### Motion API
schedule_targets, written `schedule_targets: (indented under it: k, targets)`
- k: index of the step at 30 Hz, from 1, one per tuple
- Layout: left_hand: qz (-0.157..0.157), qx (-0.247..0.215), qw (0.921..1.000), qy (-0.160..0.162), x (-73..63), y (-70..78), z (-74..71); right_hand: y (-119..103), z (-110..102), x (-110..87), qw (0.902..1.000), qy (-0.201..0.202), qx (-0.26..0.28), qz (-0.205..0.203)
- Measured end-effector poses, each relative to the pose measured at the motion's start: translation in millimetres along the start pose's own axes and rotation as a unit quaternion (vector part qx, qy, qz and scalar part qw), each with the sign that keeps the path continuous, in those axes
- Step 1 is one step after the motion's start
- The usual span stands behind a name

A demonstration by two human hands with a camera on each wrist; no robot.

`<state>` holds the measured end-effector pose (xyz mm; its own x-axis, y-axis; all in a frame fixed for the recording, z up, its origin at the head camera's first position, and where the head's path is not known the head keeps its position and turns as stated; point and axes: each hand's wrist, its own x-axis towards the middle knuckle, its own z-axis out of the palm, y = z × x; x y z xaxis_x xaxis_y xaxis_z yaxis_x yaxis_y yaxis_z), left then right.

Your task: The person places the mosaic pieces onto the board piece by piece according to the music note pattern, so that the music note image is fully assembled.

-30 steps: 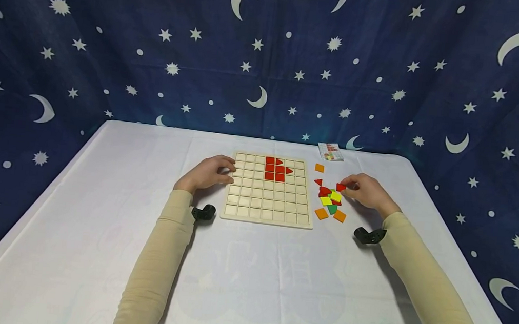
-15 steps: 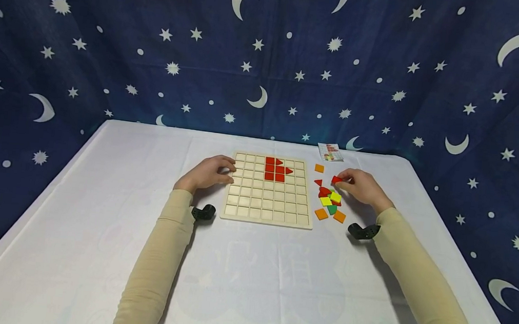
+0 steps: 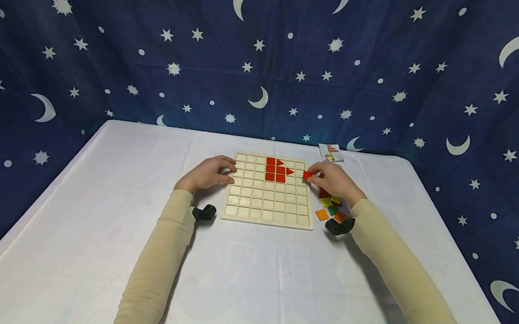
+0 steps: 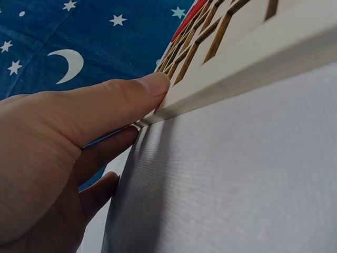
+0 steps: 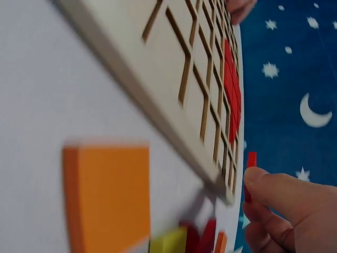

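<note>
In the head view, the right hand [image 3: 332, 179] pinches a red square tile [image 3: 307, 175] between thumb and fingers, over the right edge of the light wooden grid board [image 3: 256, 203]. The right wrist view shows that tile [image 5: 252, 159] edge-on, raised off the board. My left hand [image 3: 209, 172] is at the board's left edge; in the left wrist view its thumb [image 4: 121, 95] rests against the rim, the other fingers loosely bent behind it. Near the board's top, several red squares and two red triangles [image 3: 279, 170] sit in the cells.
Right of the board lies a loose pile of red, yellow and green pieces [image 3: 326, 202], partly hidden by the right hand. Orange squares [image 3: 321, 215] lie beside it. A small printed card [image 3: 331, 153] lies at the table's back edge. A starry blue curtain [image 3: 269, 55] hangs behind.
My right hand has moved left from beside the pile to the board's right edge, carrying the red square tile. The left hand has stayed at the board's left edge.
</note>
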<state>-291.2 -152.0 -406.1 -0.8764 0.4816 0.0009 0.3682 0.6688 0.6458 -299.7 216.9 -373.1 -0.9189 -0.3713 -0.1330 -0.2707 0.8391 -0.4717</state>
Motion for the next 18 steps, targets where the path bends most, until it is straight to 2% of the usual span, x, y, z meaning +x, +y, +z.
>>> schedule_targets:
  k: [9, 18]
  targets:
    - [0.007, -0.001, 1.0000, 0.002, -0.1, -0.4, 0.3, -21.4, 11.8, 11.3, 0.9996, -0.002, -0.009, -0.027]
    - [0.004, 0.000, 1.0000, 0.001, -0.8, 1.8, -0.1, -26.7, 20.5, 17.2, 0.9988, -0.015, -0.005, -0.046]
